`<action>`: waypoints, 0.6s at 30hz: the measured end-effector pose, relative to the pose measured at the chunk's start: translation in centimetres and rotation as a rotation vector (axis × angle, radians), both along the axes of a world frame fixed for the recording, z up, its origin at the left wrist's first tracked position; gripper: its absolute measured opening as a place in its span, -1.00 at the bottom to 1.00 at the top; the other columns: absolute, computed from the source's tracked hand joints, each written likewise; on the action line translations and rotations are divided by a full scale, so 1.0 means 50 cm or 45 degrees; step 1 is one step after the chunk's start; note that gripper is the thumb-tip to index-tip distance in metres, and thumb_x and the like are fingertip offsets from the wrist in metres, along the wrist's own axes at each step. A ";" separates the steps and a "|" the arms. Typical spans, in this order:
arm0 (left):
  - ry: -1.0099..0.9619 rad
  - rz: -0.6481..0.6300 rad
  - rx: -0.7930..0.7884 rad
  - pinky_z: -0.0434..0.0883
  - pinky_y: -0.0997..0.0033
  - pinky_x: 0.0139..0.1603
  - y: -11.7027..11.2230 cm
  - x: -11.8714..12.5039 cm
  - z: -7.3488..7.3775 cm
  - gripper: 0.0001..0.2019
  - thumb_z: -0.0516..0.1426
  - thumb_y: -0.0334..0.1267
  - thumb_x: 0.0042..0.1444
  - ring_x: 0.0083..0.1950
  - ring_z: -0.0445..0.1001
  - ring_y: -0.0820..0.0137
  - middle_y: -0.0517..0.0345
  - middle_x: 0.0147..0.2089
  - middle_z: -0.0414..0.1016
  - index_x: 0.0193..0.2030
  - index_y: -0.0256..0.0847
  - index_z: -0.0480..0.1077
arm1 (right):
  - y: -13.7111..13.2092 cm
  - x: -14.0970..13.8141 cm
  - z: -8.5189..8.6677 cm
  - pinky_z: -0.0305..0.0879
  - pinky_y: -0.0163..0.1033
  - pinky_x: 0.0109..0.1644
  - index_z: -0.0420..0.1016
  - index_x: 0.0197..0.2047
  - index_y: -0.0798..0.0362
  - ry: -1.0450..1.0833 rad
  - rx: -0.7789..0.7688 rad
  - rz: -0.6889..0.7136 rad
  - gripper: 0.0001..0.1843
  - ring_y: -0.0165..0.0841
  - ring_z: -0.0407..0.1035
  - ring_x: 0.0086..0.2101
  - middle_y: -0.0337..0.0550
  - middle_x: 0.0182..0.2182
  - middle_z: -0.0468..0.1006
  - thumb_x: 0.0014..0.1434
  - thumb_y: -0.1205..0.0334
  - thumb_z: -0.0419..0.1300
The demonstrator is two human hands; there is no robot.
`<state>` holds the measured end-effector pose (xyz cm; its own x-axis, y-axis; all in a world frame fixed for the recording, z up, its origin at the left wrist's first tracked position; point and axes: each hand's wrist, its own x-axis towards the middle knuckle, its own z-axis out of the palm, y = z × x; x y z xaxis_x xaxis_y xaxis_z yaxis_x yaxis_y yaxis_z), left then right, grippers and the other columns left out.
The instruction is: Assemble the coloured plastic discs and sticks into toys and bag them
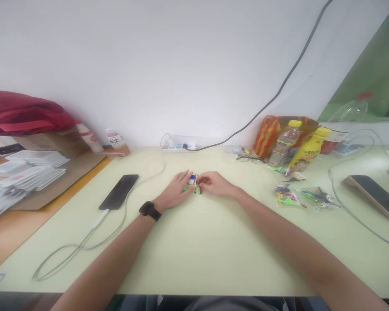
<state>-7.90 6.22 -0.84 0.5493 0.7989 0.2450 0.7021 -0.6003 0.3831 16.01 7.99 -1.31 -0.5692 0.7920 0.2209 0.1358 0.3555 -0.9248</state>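
Lying straight-fingered, the left hand (176, 190) touches a flat, multicoloured packet (191, 182) while the right hand (215, 183) pinches its edge.

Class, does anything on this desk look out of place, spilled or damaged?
Nothing looks visibly spilled or damaged. Mildly untidy, though: the thin whitish charging cable, plugged into the flat black rectangular phone, sprawls in a loose, self-crossing loop on the smooth pale-green tabletop instead of lying coiled.

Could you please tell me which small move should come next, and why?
Perhaps the right hand should ease slightly rightward while the left hand steadies the small colourful items: the hands meet them from opposite sides and partly cover them, so I cannot tell whether the right one grips anything.
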 end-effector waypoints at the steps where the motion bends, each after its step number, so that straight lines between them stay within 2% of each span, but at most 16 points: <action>1: 0.003 -0.003 0.003 0.08 -0.06 0.56 0.001 -0.001 -0.001 -0.36 -0.03 0.13 0.45 0.58 0.02 0.09 -0.05 0.57 0.06 0.54 -0.10 0.09 | 0.000 -0.001 0.000 0.52 -0.19 -0.10 0.58 -0.18 0.09 0.013 -0.016 -0.011 -0.86 -0.32 0.57 -0.33 -0.15 -0.35 0.65 0.20 0.33 0.21; 10: 0.025 0.004 -0.023 0.08 -0.07 0.56 -0.001 -0.001 0.001 -0.34 -0.04 0.14 0.45 0.59 -0.01 0.07 -0.09 0.59 0.00 0.55 -0.14 0.08 | -0.001 -0.019 -0.014 0.57 -0.17 -0.07 0.54 -0.24 0.09 0.064 -0.148 -0.165 -0.93 -0.32 0.60 -0.30 -0.11 -0.28 0.67 0.18 0.40 0.26; 14: -0.048 0.011 -0.071 0.08 -0.05 0.57 0.007 -0.018 0.012 -0.36 -0.04 0.15 0.45 0.60 -0.03 0.12 0.01 0.60 -0.02 0.56 -0.02 0.05 | 0.005 -0.016 -0.020 0.56 -0.16 -0.07 0.58 -0.23 0.10 0.018 -0.055 -0.267 -0.90 -0.31 0.59 -0.31 -0.10 -0.28 0.67 0.15 0.42 0.30; 18: -0.082 0.073 -0.162 0.07 -0.10 0.57 0.024 -0.056 0.020 -0.37 -0.09 0.19 0.46 0.59 0.02 0.11 0.04 0.57 0.08 0.55 0.01 0.08 | 0.008 -0.012 -0.025 0.55 -0.17 -0.04 0.62 -0.14 0.11 -0.054 0.057 -0.297 -0.80 -0.30 0.58 -0.24 -0.09 -0.24 0.66 0.14 0.45 0.30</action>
